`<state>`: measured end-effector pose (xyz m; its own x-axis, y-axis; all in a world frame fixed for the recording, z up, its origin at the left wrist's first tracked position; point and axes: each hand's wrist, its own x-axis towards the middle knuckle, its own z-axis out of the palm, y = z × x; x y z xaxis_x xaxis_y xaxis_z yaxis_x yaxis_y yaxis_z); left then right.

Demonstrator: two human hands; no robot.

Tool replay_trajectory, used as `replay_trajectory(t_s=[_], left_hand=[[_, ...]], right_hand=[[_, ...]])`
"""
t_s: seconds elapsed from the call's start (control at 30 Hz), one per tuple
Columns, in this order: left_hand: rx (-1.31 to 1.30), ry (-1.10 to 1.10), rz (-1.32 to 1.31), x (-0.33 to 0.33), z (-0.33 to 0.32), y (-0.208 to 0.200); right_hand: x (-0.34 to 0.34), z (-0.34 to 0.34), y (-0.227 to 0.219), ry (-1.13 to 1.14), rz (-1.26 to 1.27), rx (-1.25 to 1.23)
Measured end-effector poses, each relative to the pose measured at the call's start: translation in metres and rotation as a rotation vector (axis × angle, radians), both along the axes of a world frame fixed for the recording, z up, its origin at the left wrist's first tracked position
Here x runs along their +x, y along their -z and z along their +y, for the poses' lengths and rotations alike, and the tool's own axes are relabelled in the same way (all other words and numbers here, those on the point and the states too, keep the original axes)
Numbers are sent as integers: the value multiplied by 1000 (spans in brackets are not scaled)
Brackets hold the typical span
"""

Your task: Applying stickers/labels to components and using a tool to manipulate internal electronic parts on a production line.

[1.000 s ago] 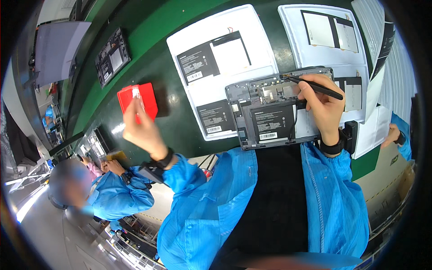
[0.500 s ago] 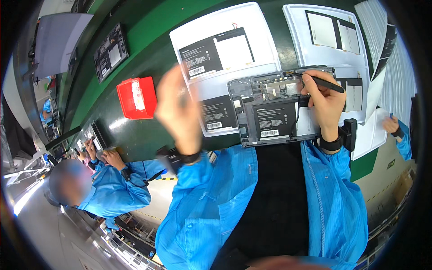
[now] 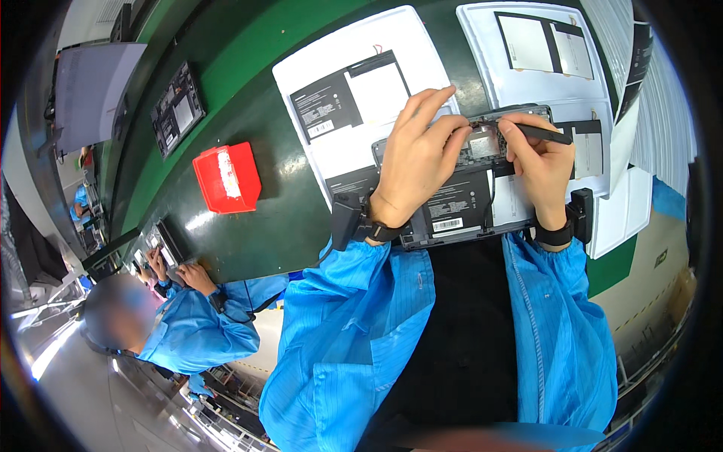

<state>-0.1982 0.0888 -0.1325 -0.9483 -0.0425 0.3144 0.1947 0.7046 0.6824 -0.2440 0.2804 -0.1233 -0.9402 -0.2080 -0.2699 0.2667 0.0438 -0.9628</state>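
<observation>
An opened tablet point(image 3: 422, 235) lies in front of me, its inner boards and black battery point(image 3: 456, 202) exposed. My left hand point(image 3: 418, 154) is over its left part, thumb and index finger pinched together at the upper edge. Whatever lies between those fingertips is too small to make out. My right hand point(image 3: 544, 162) grips a slim black hand tool point(image 3: 546, 134) above the upper right of the tablet. The tool's wide end points right, and its tip is hidden by my fingers. A metal shield plate point(image 3: 483, 145) shows between the hands.
White trays point(image 3: 361, 38) point(image 3: 474, 30) with flat batteries point(image 3: 324, 109) lie behind and under the tablet. A red bin point(image 3: 226, 179) sits left on the green table. Another opened tablet point(image 3: 178, 109) is farther back. A co-worker in blue point(image 3: 196, 331) works at the left.
My left hand has swung right from beside the tablet to over it, closing its fingertips near the right hand. The right hand has stayed at the tablet with the tool.
</observation>
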Motion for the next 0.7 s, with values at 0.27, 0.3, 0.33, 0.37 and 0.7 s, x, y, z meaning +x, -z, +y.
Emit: replay_trajectory(t_s=[0.27, 0.3, 0.33, 0.37, 0.7], left_hand=[[-1, -27, -1, 1, 1, 2], [0, -27, -1, 1, 1, 2], [-5, -33, -5, 1, 1, 2], [-11, -40, -9, 1, 2, 2], [14, -17, -6, 0, 3, 3]], right_hand=[[-1, -4, 4, 0, 16, 48], [-1, -5, 6, -15, 65, 55], [-1, -6, 8, -30, 115, 62], [-1, -6, 7, -29, 115, 63], [-2, -3, 2, 1, 8, 50]])
